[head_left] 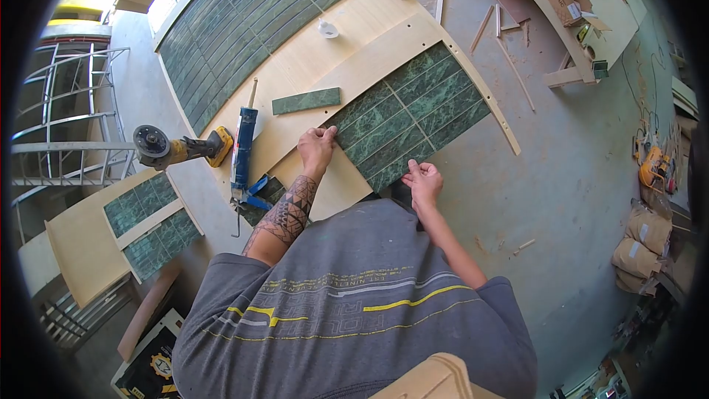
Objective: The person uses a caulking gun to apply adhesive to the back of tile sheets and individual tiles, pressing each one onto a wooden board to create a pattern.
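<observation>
Green marbled tile strips (pixel 413 114) lie side by side on a light wooden panel, with pale gaps between them. My left hand (pixel 316 151), below a tattooed forearm, has its fingers pinched together at the left corner of these strips. At their near edge is my right hand (pixel 425 183), thumb and fingertips drawn together by the nearest strip. Whatever is between the fingers of either hand is too small to make out. A loose green tile strip (pixel 306 101) rests on bare wood beyond my left hand. Left of my forearm lies a blue caulking gun (pixel 242 149) with a long nozzle.
An angle grinder (pixel 177 146) with a yellow battery sits at the panel's left edge. A small white cup (pixel 327 29) stands farther back. Another tiled panel (pixel 151 214) is at left, near metal frames (pixel 66 149). Wood offcuts (pixel 515 74) litter the floor at right, by a cluttered bench (pixel 550 26).
</observation>
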Demonstrator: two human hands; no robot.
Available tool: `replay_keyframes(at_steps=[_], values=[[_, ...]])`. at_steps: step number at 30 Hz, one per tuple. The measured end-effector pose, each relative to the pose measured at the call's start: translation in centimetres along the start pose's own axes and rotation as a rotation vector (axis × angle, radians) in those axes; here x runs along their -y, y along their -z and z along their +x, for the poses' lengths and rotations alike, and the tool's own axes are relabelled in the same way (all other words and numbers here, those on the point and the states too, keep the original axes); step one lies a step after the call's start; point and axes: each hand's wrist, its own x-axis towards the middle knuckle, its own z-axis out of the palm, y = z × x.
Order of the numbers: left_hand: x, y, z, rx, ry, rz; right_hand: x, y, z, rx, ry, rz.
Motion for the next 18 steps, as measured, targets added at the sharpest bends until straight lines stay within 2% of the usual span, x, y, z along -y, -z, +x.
replay_keyframes(at_steps=[18], values=[[-0.9, -0.1, -0.9, -0.039, 0.062, -0.122, -0.5, 0.1, 0.2, -0.017, 0.012, 0.035]])
